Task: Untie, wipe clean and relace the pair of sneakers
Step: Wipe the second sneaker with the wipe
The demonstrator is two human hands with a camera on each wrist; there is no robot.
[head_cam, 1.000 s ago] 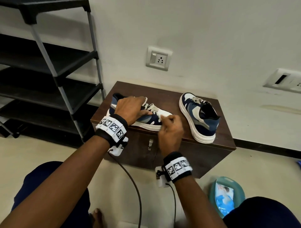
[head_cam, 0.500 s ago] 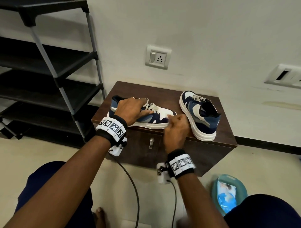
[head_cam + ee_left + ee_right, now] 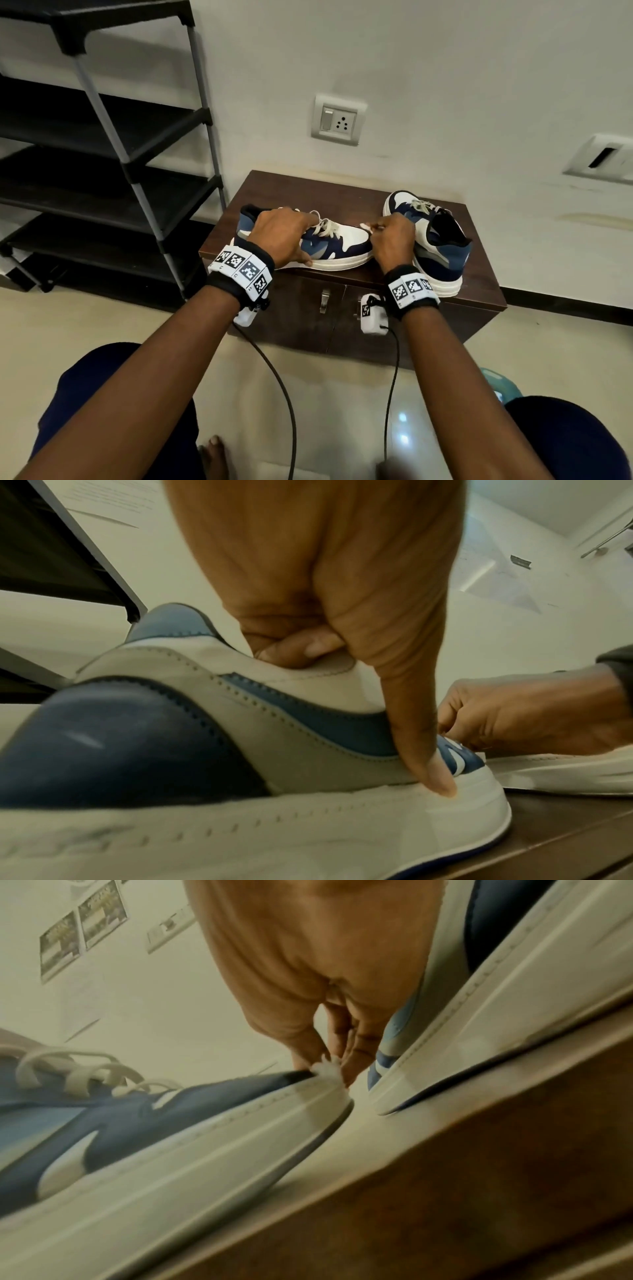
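Two blue, navy and white sneakers stand on a small brown cabinet (image 3: 308,192). The left sneaker (image 3: 339,240) lies sideways with its toe pointing right, its cream laces (image 3: 323,224) still threaded. My left hand (image 3: 281,236) grips it over the collar, thumb down on the side (image 3: 428,764) and fingers curled inside the opening. My right hand (image 3: 394,236) pinches a small white wad of wipe (image 3: 327,1068) against the toe tip of that sneaker (image 3: 137,1123). The right sneaker (image 3: 442,240) stands just behind the right hand, heel toward me.
A black shelf rack (image 3: 102,154) stands left of the cabinet. A wall socket (image 3: 337,120) sits above it. A teal tub (image 3: 500,387) lies on the floor at lower right, mostly hidden by my knee. Wrist cables hang down in front of the cabinet doors.
My right hand has slid rightward along the left sneaker's sole edge, from the middle of its side to the toe tip. The left hand keeps its hold on the collar.
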